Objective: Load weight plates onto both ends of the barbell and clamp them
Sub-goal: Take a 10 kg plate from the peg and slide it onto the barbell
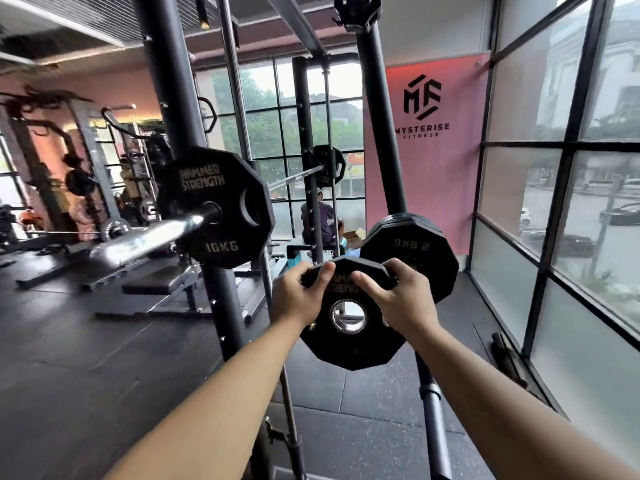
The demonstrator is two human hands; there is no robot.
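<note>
Both my hands grip a small black weight plate (349, 344) by its upper rim, upright in front of me. My left hand (298, 292) holds the top left edge and my right hand (398, 299) the top right. Its steel-ringed centre hole faces me. To the left, the chrome barbell sleeve (145, 239) points toward me with a black 10 kg plate (214, 209) on it. The far end of the bar carries another black plate (329, 166).
A stack of small black plates (415, 251) hangs on a storage peg of the rack upright (381, 140) just behind the held plate. A rack post (183, 98) stands left. A person sits on a bench (320, 220) beyond. Glass windows run along the right.
</note>
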